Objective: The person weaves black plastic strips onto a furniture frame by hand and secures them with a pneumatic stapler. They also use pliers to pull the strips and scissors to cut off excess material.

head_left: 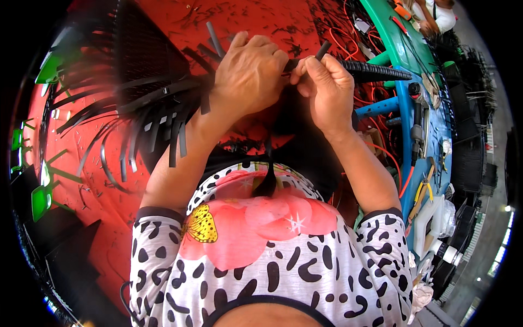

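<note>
A black woven piece (147, 60) with many loose flat strips (163, 114) fanning from its edge lies at the upper left, partly blurred. My left hand (248, 73) is closed at that edge, its fingers curled around black strips whose ends stick out past the knuckles. Close beside it, my right hand (327, 82) pinches a black flat strip (323, 50) between thumb and forefinger, with its tip pointing up. A black wrapped bar (376, 71) runs from behind my right hand toward the right. What lies under the left palm is hidden.
Cut black scraps litter the red floor covering (245, 16). A blue table (419, 180) on the right carries pliers (425, 188) and other tools, with a green table (400, 43) beyond it. Orange-red hoses (348, 43) trail beside them. Another person (438, 16) is at the upper right.
</note>
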Motion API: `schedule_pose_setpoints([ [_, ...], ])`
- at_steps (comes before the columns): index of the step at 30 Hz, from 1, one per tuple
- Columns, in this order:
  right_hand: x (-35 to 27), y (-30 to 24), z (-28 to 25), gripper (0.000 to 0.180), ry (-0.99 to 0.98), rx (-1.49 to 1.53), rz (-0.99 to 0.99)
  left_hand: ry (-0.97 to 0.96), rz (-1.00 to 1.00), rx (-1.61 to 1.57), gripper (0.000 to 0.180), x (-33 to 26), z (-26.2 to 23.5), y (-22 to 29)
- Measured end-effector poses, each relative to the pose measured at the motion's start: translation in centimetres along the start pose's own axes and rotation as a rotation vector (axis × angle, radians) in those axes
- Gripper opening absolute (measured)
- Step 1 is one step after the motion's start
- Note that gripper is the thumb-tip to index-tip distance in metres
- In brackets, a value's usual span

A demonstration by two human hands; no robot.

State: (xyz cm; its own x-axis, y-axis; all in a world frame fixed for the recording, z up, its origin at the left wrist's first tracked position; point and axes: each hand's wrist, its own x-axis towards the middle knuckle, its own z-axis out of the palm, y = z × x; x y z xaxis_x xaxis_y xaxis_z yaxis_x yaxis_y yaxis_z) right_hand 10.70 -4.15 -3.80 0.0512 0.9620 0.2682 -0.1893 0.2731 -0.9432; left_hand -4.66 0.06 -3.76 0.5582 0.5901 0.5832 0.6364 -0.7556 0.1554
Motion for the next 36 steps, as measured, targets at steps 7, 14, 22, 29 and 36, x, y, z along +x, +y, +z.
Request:
schedule_pose_setpoints([
  [7,-0.2,-3.6,-0.3,0.027,-0.057,-0.004,0.15,-0.151,-0.125,-0.057,0.025,-0.1,-0.2,0.8],
  [14,1.0,-5.7,-0.3,0.028,-0.19,-0.22,0.172,-0.095,-0.088,-0.052,0.022,-0.9,-0.3,1.8],
  [22,6.9,-3.9,1.2,0.027,-0.317,-0.594,0.041,-0.029,-0.082,0.0,0.02,-1.2,0.0,1.9],
  [29,10.3,1.4,0.0,0.027,-0.454,-1.009,0.072,0.017,-0.079,-0.005,0.023,-1.4,0.2,2.0],
  [36,11.0,2.4,-0.2,0.024,-0.561,-0.993,0.21,0.023,0.011,-0.038,0.027,-1.0,-0.4,1.3],
])
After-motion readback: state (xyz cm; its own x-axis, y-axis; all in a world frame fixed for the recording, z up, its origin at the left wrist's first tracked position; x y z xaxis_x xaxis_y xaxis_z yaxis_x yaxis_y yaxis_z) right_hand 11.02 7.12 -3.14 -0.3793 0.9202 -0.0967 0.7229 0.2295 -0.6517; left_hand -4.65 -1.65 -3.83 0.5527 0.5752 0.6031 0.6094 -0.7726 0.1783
